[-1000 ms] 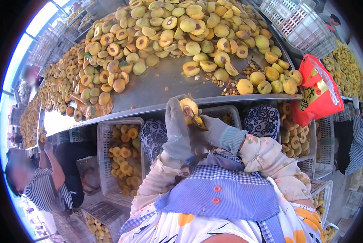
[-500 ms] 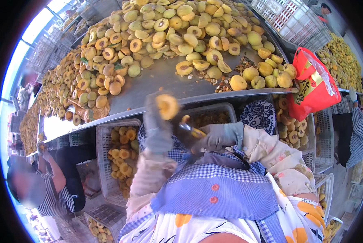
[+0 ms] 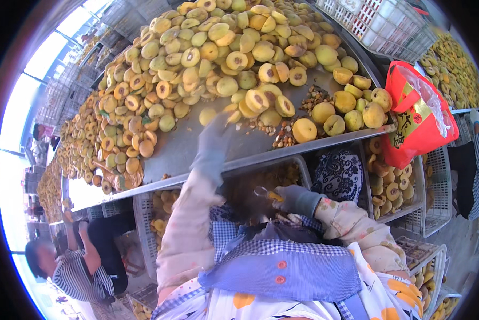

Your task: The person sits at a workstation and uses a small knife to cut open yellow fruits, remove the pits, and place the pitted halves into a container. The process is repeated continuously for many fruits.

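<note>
In the head view, my left hand (image 3: 214, 140), in a grey glove, reaches forward over a metal table (image 3: 167, 154), its fingertips at the near edge of a large heap of yellow fruit (image 3: 194, 50), many pieces cut in half. The hand is blurred, so I cannot tell whether its fingers are spread or pinching a piece. One yellow fruit (image 3: 207, 116) lies just beside it.

My right hand (image 3: 298, 200), also gloved, is closed around a small tool (image 3: 274, 196) with a yellow handle and a metal loop, held low in front of my blue apron (image 3: 298, 266). Toward the table's right corner, loose pits (image 3: 284, 133) lie beside several round fruits (image 3: 323, 112), near a red bag (image 3: 418, 114). Below the table's edge, a plastic crate (image 3: 418, 197) holds more halves. To my left sits a co-worker in a striped shirt (image 3: 78, 277).
</note>
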